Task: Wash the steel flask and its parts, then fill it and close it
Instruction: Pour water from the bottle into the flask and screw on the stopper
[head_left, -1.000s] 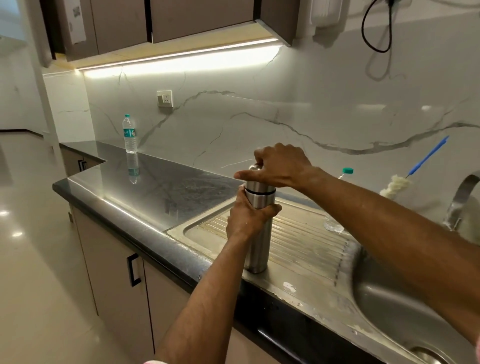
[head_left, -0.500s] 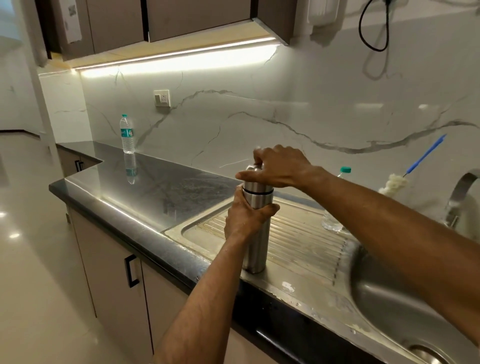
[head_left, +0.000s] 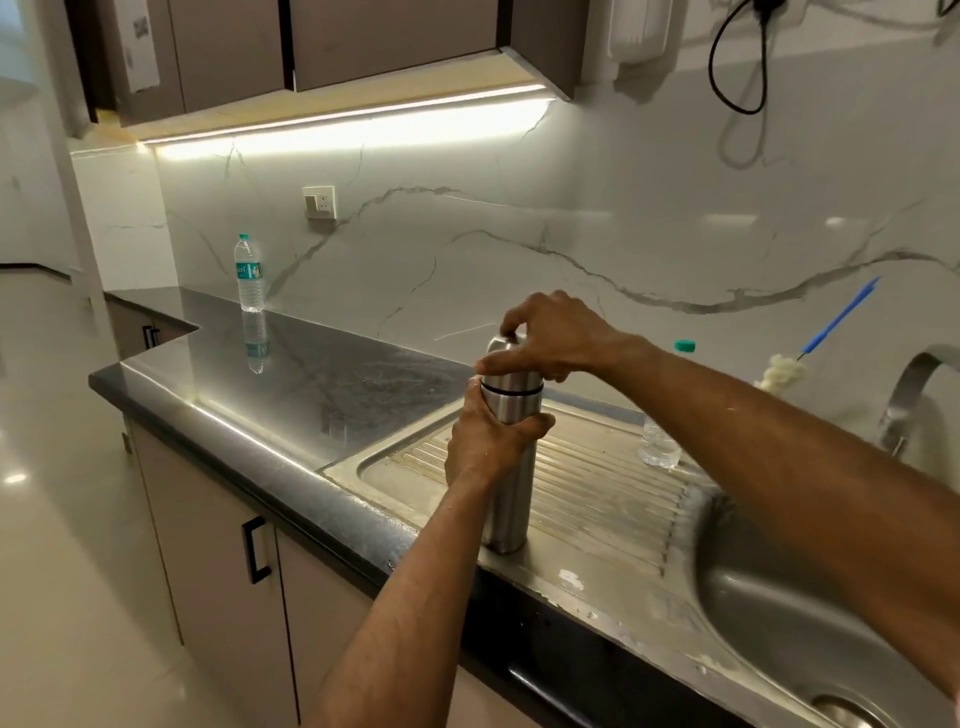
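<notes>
The steel flask (head_left: 511, 499) stands upright on the ribbed steel drainboard (head_left: 613, 483), near its front edge. My left hand (head_left: 485, 441) wraps around the flask's upper body. My right hand (head_left: 553, 338) sits on top, its fingers closed around the steel cap (head_left: 506, 376), which rests on the flask above a dark ring. The cap's top is mostly hidden under my fingers.
The sink bowl (head_left: 810, 613) lies to the right, with a curved tap (head_left: 914, 384) behind it. A small plastic bottle (head_left: 662, 441) and a blue-handled bottle brush (head_left: 810, 343) stand near the wall. Another water bottle (head_left: 249, 275) stands far left on the dark counter (head_left: 311, 384).
Both hands stay on the flask. My right hand's fingers have shifted on the cap, with the wrist turned a little.
</notes>
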